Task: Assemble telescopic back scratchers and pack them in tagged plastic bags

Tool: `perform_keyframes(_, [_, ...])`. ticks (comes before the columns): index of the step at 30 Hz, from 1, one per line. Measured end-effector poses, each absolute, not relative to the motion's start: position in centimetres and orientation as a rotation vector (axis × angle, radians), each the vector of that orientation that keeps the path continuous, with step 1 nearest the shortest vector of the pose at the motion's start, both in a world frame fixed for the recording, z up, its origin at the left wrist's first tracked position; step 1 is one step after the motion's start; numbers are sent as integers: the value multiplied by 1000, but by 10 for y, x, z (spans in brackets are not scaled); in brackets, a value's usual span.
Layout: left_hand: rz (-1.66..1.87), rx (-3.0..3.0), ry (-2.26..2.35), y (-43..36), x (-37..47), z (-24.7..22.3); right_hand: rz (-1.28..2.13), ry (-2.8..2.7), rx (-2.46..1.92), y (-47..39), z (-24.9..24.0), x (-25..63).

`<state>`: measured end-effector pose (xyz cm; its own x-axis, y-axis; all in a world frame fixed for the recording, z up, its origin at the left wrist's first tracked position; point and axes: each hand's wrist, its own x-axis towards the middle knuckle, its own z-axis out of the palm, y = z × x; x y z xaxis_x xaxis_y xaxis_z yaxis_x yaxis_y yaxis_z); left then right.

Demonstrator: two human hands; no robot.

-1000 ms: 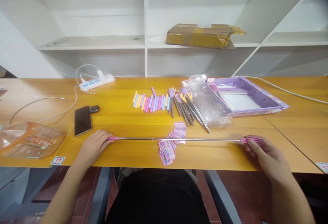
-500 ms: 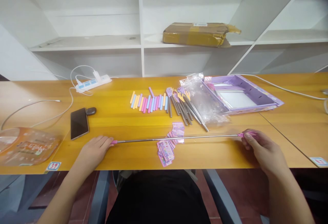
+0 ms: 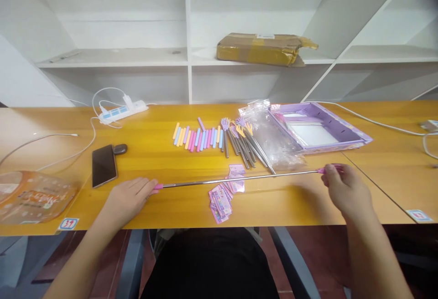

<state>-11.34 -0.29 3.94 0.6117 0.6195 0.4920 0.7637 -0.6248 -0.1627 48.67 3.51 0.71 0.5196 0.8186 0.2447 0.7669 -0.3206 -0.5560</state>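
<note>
An extended telescopic back scratcher (image 3: 239,179) with a metal rod spans the space between my two hands. My left hand (image 3: 128,198) is closed around its pink handle end. My right hand (image 3: 345,187) grips the pink claw end, which the fingers partly cover. Below the rod lies a loose pile of pink and purple cards (image 3: 221,201) on the table. Behind it, collapsed back scratchers (image 3: 244,141) with purple and yellow claws lie bunched together. To their left is a row of pastel handle sleeves (image 3: 198,138) in yellow, blue, pink and purple.
A purple open box (image 3: 342,143) and clear plastic bags (image 3: 273,139) are at the right. A phone (image 3: 104,166), a power strip (image 3: 125,112) with cables and an orange-clear bag (image 3: 37,198) lie left. A taped carton (image 3: 260,49) sits on the shelf.
Both hands have shifted with the back scratcher: its right end has risen slightly and the left handle has moved a little to the right. Both hands still hold it.
</note>
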Motion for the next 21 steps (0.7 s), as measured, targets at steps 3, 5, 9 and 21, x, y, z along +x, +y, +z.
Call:
perform_keyframes(3, [-546, -2539, -1102, -4, -84, 29, 310, -1413, -2034, 32, 14, 435])
perform_keyframes(5, [-534, -2545, -1111, -4, -60, 19, 425, -1589, -1898, 29, 14, 393])
perform_keyframes(9, [-503, -2520, -1177, 1, -28, 8, 290, -1820, -1935, 28, 16, 329])
perform_keyframes(21, [-633, -2601, -1222, 12, 1, 8, 43, -2045, -1664, 13, 3, 256])
